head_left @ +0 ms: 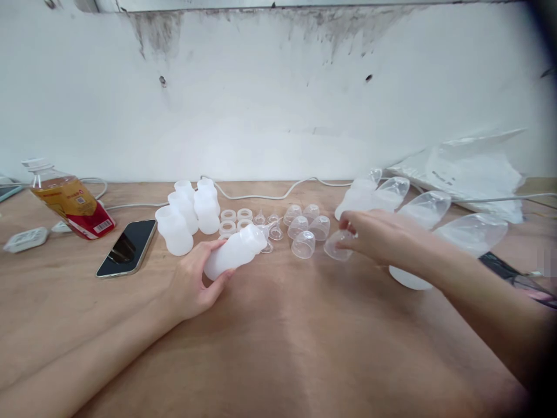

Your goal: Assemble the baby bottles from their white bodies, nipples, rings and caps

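Note:
My left hand (198, 281) is wrapped round a white bottle (232, 252), tilted with its ring and clear nipple toward the upper right. Its tip is over the small clear nipples (275, 232). My right hand (361, 229) has its fingers on a clear dome cap (337, 246) at the right of the cap group. Several more clear caps (303, 245) stand just left of it. White rings (228, 214) lie behind the held bottle. Open white bottles (174, 232) stand in rows at the left. Capped bottles (389, 194) stand behind and beside my right forearm.
A dark phone (127, 248) and a red-and-yellow drink bottle (76, 203) are on the wooden table (278, 348) at the left. A white cable (270, 197) runs along the wall. Clear plastic bags (465, 168) lie at the back right, with a dark item (500, 267) at the right edge.

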`<control>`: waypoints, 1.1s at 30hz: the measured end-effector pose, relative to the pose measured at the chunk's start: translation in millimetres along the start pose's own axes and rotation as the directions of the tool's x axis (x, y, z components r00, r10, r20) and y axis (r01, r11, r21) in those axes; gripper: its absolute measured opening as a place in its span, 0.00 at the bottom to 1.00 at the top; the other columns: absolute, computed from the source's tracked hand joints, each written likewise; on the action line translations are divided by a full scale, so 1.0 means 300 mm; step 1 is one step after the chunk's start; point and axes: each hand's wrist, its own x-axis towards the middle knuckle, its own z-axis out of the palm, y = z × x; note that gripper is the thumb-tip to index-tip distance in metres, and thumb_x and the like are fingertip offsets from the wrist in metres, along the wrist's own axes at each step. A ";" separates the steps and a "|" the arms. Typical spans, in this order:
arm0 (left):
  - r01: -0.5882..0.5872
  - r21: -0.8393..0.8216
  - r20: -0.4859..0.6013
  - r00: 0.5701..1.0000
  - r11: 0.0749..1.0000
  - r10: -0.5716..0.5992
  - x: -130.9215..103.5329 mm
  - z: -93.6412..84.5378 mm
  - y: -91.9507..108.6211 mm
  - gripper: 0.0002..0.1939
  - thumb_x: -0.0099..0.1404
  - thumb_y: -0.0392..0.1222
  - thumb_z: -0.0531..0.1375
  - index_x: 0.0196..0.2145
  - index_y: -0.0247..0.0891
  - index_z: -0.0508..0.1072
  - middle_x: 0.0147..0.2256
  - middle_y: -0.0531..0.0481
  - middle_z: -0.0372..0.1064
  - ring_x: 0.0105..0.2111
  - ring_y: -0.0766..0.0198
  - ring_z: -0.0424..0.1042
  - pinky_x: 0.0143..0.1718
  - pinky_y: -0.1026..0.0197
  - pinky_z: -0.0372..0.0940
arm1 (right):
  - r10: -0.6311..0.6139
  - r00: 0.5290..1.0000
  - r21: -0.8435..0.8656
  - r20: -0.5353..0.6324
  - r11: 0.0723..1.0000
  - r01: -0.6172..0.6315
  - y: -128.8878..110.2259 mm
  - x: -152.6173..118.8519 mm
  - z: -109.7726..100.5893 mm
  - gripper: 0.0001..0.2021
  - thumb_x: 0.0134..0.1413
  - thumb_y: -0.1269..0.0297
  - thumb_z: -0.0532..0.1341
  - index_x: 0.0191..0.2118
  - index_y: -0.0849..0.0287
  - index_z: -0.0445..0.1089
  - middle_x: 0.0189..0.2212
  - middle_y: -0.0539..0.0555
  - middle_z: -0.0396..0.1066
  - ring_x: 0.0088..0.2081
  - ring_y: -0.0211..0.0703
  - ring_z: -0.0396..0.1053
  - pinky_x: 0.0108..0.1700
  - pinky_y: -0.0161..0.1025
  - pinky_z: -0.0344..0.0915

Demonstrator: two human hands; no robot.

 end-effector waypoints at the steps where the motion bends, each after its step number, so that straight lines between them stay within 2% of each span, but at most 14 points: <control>1: 0.007 -0.005 -0.007 1.000 1.000 -0.007 -0.001 0.001 -0.002 0.19 0.58 0.44 0.55 0.46 0.36 0.60 0.41 0.44 0.68 0.39 0.57 0.69 0.39 0.58 0.64 | 0.016 0.999 0.046 -0.031 0.999 -0.014 -0.013 -0.003 -0.022 0.09 0.38 0.60 0.64 0.29 0.57 0.68 0.24 0.54 0.68 0.27 0.49 0.68 0.28 0.44 0.60; 3: 0.017 -0.028 -0.018 1.000 0.999 -0.017 -0.002 0.002 -0.006 0.20 0.59 0.44 0.55 0.48 0.36 0.59 0.42 0.43 0.68 0.40 0.56 0.69 0.39 0.58 0.64 | 0.043 0.999 0.272 -0.027 0.962 -0.034 -0.058 -0.008 -0.059 0.14 0.42 0.58 0.62 0.38 0.54 0.68 0.34 0.54 0.70 0.31 0.47 0.70 0.33 0.45 0.65; 4: 0.020 -0.042 -0.018 1.000 0.999 -0.021 -0.002 0.002 -0.007 0.21 0.59 0.44 0.55 0.49 0.35 0.59 0.43 0.43 0.68 0.40 0.56 0.69 0.40 0.58 0.64 | 0.012 1.000 0.462 0.000 0.887 -0.011 -0.085 -0.011 -0.067 0.16 0.43 0.57 0.62 0.41 0.53 0.67 0.39 0.53 0.69 0.34 0.46 0.70 0.34 0.44 0.67; 6: 0.018 -0.068 -0.012 1.000 0.998 -0.019 -0.001 -0.001 -0.007 0.22 0.59 0.44 0.54 0.51 0.35 0.58 0.44 0.43 0.68 0.41 0.56 0.69 0.40 0.58 0.64 | -0.087 0.992 0.775 0.092 0.631 -0.016 -0.131 -0.012 -0.059 0.18 0.45 0.56 0.61 0.45 0.53 0.66 0.43 0.53 0.68 0.39 0.45 0.70 0.38 0.42 0.70; 7: 0.012 -0.078 -0.009 1.000 0.997 -0.013 -0.001 -0.003 -0.007 0.22 0.60 0.44 0.54 0.51 0.35 0.58 0.44 0.43 0.68 0.41 0.56 0.69 0.40 0.58 0.64 | -0.130 0.982 0.863 0.139 0.502 -0.056 -0.146 -0.009 -0.044 0.18 0.46 0.57 0.61 0.45 0.54 0.66 0.43 0.54 0.68 0.41 0.46 0.69 0.39 0.42 0.70; 9: 0.002 -0.087 0.003 1.000 0.996 -0.002 -0.001 -0.006 -0.006 0.22 0.60 0.43 0.54 0.51 0.35 0.59 0.44 0.44 0.68 0.41 0.56 0.69 0.41 0.58 0.64 | -0.166 0.959 0.932 0.228 0.323 -0.166 -0.157 0.000 0.000 0.18 0.46 0.59 0.62 0.46 0.56 0.66 0.43 0.55 0.69 0.43 0.46 0.68 0.41 0.41 0.70; 12: 0.001 -0.085 0.007 1.000 0.996 0.000 0.000 -0.007 -0.006 0.21 0.60 0.43 0.54 0.51 0.35 0.60 0.44 0.43 0.68 0.41 0.55 0.69 0.41 0.58 0.64 | -0.155 0.942 0.942 0.297 0.206 -0.263 -0.140 0.019 0.058 0.17 0.46 0.62 0.62 0.45 0.58 0.67 0.42 0.56 0.70 0.43 0.46 0.69 0.43 0.41 0.70; 15: -0.008 -0.096 -0.001 1.000 0.995 0.008 0.000 -0.004 -0.007 0.21 0.60 0.43 0.53 0.50 0.35 0.60 0.43 0.43 0.68 0.41 0.55 0.69 0.41 0.57 0.65 | -0.154 0.941 0.944 0.300 0.192 -0.269 -0.124 0.027 0.076 0.18 0.46 0.63 0.62 0.45 0.58 0.67 0.43 0.57 0.70 0.43 0.46 0.69 0.43 0.42 0.70; 23: -0.014 -0.114 -0.005 1.000 0.993 0.013 -0.002 -0.001 -0.013 0.21 0.59 0.42 0.54 0.50 0.34 0.60 0.44 0.43 0.68 0.42 0.55 0.69 0.41 0.58 0.64 | -0.161 0.939 0.942 0.304 0.199 -0.271 -0.127 0.023 0.068 0.18 0.47 0.63 0.62 0.46 0.57 0.67 0.45 0.56 0.69 0.44 0.46 0.69 0.43 0.41 0.70; 26: -0.025 -0.109 -0.003 1.000 0.994 0.024 -0.003 0.000 -0.014 0.22 0.59 0.41 0.55 0.51 0.35 0.60 0.44 0.43 0.68 0.42 0.55 0.68 0.41 0.58 0.64 | -0.177 0.947 0.948 0.269 0.220 -0.229 -0.127 0.021 0.065 0.18 0.48 0.61 0.61 0.47 0.57 0.66 0.45 0.56 0.68 0.44 0.46 0.68 0.43 0.41 0.69; 30: -0.060 -0.099 0.019 0.998 0.993 0.062 0.000 -0.002 -0.007 0.22 0.59 0.40 0.55 0.51 0.37 0.59 0.46 0.43 0.65 0.44 0.56 0.66 0.43 0.57 0.62 | -0.211 0.962 0.941 0.171 0.324 -0.096 -0.142 0.007 0.055 0.19 0.47 0.61 0.62 0.47 0.56 0.65 0.44 0.55 0.68 0.42 0.45 0.69 0.41 0.41 0.69; 33: -0.084 -0.099 0.029 0.996 0.992 0.087 0.002 -0.004 0.000 0.23 0.58 0.38 0.56 0.51 0.38 0.58 0.46 0.44 0.65 0.44 0.58 0.65 0.44 0.58 0.61 | -0.258 0.956 0.911 0.141 0.411 -0.024 -0.162 -0.009 0.054 0.18 0.45 0.62 0.63 0.46 0.55 0.65 0.42 0.53 0.69 0.40 0.45 0.69 0.41 0.42 0.68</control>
